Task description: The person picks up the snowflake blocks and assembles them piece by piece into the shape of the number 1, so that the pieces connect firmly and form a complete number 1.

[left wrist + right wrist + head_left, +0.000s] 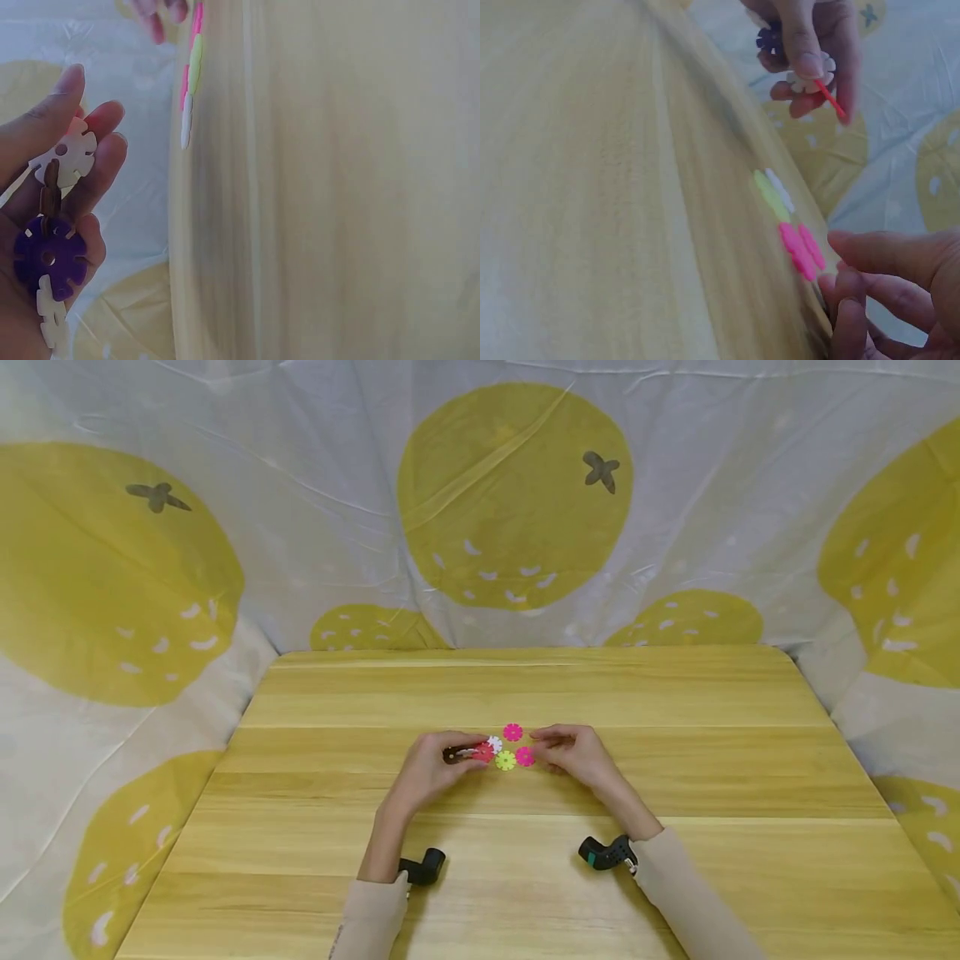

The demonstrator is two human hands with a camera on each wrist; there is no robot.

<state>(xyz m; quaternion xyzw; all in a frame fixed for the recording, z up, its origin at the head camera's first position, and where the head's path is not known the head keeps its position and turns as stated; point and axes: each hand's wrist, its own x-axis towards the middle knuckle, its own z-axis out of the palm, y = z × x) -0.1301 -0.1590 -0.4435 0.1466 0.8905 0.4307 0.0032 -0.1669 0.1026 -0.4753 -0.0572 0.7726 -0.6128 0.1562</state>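
Observation:
My left hand (431, 764) pinches a chain of interlocking notched plastic discs between thumb and fingers. In the left wrist view the chain shows a white disc (75, 154), a brown disc (49, 196) seen edge-on, a purple disc (49, 259) and another white disc (51, 319) against the palm. A red disc (830, 99) is slotted into the chain's front end. My right hand (581, 758) is near the loose discs, its fingers loosely bent and holding nothing. Beside its fingertips lie two pink discs, one nearer (525, 756) and one farther (513, 732).
A yellow-green disc (506, 761) and a loose white disc (495, 744) lie on the wooden table (525, 893) between the hands. Black wrist cameras hang at the left wrist (426, 867) and right wrist (600, 853). A fruit-patterned cloth (345, 485) hangs behind the table.

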